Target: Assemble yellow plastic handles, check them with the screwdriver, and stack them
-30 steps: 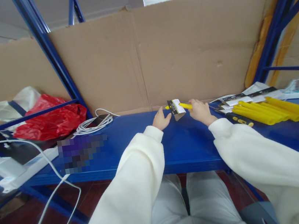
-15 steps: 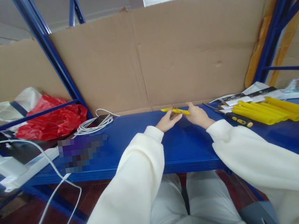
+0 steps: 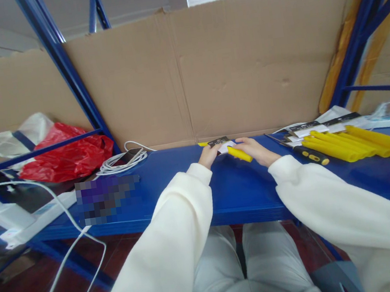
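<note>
Above the far part of the blue tabletop, my two hands meet at a yellow tube [image 3: 240, 154] and a black-and-white card [image 3: 221, 144]. My left hand [image 3: 208, 155] is closed on the left side of the card; a bit of yellow shows just beyond its fingertips. With fingers curled from behind, my right hand [image 3: 256, 151] grips the tube, whose near end points down toward me. The card lies against the tube between the hands. Whether the yellow bit at the left belongs to the same tube I cannot tell.
Several yellow tubes [image 3: 354, 144] lie at the right, beside a black-and-yellow screwdriver handle [image 3: 311, 154] and more black-and-white cards [image 3: 340, 121]. Leftward are a coiled white cable [image 3: 122, 163], a power strip [image 3: 42, 219] and a red plastic bag [image 3: 68, 151]. Cardboard [image 3: 241, 62] stands behind.
The yellow tube has turned so its near end faces me, and the card's printed face now shows. My right hand has shifted slightly, its fingers now curled over the tube.
</note>
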`<state>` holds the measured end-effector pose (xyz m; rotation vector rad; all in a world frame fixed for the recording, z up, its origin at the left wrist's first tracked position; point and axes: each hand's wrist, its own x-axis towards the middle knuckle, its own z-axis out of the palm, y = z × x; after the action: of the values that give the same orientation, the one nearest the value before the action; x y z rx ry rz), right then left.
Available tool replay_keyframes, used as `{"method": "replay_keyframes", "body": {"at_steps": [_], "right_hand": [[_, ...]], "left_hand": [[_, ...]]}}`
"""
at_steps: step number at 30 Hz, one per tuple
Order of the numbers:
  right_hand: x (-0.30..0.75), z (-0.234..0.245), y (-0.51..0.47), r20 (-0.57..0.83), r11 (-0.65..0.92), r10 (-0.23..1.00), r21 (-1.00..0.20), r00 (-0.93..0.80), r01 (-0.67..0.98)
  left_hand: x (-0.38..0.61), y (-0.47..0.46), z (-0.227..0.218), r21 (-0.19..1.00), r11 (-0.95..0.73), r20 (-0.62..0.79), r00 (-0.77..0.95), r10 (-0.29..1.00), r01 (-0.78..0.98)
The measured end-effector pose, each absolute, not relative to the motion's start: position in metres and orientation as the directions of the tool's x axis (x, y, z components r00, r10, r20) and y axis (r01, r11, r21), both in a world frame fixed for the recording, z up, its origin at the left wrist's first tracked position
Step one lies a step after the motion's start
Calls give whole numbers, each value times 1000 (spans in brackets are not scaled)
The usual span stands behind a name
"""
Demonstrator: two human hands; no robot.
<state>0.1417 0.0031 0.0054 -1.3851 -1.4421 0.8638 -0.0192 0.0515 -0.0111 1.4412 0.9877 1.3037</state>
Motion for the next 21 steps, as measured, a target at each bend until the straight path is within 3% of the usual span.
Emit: {"method": "replay_keyframes", "body": {"at_steps": [3, 7, 13, 21], "right_hand": [[147, 9, 4, 24, 26, 1000, -990, -18, 138], [151, 12, 2, -71, -68, 993, -997, -96, 39], [152, 15, -2, -34, -45, 994, -992, -102, -116], [160, 9, 4, -3, -20, 990, -993, -143, -113]], "left_hand": [[-23, 48, -6, 984, -173, 173, -9, 985, -34], [-23, 44, 0, 981, -160, 146, -129, 981, -106], [-21, 43, 3, 951, -157, 108, -189, 976, -266], [-30, 42, 7, 959, -149, 59, -348, 936, -241]]}}
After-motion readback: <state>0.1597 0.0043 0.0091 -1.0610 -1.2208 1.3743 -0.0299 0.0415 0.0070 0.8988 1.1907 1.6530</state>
